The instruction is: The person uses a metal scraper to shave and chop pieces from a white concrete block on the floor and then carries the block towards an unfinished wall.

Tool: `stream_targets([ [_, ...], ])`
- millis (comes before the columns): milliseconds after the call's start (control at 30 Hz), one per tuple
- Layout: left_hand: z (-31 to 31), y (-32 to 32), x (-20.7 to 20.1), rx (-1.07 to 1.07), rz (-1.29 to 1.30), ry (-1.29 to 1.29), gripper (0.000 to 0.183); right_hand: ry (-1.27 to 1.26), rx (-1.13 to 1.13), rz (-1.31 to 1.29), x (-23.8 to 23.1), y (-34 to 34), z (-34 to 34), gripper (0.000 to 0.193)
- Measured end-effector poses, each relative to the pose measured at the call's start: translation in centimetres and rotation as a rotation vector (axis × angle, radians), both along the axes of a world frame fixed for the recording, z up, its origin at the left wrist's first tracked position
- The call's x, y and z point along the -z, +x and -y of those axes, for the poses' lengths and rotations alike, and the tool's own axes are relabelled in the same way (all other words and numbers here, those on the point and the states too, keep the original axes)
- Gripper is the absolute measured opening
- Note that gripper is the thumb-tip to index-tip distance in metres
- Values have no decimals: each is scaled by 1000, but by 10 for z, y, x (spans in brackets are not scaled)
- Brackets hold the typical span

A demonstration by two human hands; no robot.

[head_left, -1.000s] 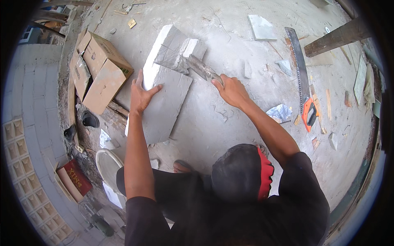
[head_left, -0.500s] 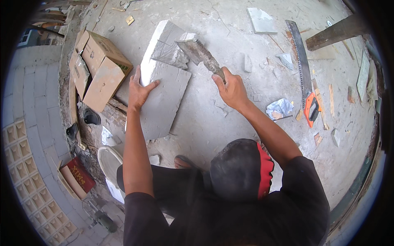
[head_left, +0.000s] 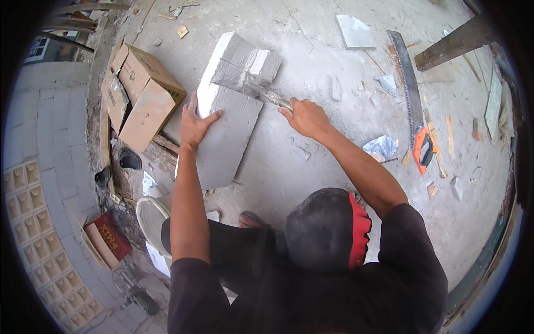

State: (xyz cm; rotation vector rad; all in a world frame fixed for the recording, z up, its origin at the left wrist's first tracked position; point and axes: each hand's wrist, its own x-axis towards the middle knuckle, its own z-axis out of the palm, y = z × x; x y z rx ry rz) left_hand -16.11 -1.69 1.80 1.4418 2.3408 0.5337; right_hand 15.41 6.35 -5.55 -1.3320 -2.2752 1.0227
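My left hand (head_left: 196,123) rests over the left edge of a grey concrete-like block (head_left: 231,131), its thumb on the broad face and its fingers along the white side. My right hand (head_left: 307,118) is closed round the handle of a flat tool with a grimy blade (head_left: 268,94). The blade, seen nearly edge-on, reaches into the notch in the block's right side. It hides part of the contact there. A rough chunk (head_left: 266,64) sits just beyond the blade, against the block's upper part; whether it is fully detached I cannot tell.
An opened cardboard box (head_left: 147,94) stands left of the block. On the right lie a handsaw (head_left: 411,94) with an orange handle, crumpled paper (head_left: 381,147) and a pale slab (head_left: 356,32). A wooden post (head_left: 453,47) slants in. A white bucket (head_left: 151,217) stands by my left arm.
The tool has swung downward and toward the block, its blade turning from flat to edge-on. The chunk by the notch now shows more plainly. My left hand stays at the same spot on the block.
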Motion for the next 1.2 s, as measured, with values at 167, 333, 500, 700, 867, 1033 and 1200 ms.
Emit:
stream_targets([
  [167,17,-10,4,-22,-39,0,117,-142,-4,-8,-32,-1,10,47],
  [333,5,-4,4,-18,-52,-5,119,-41,134,-321,-18,-23,20,48],
  [500,13,-4,3,-37,-83,-49,120,-44,4,-11,-21,-8,19,47],
  [700,1,13,0,-20,-100,-15,120,-34,192,-234,-21,-12,27,48],
  [867,22,0,11,-30,-198,-43,119,11,100,-31,-7,-19,21,40],
  [1033,13,0,0,-74,-125,-52,119,15,252,-432,-43,-22,41,43],
  [1200,5,-1,12,-43,-101,-58,120,70,46,178,10,-18,23,40],
])
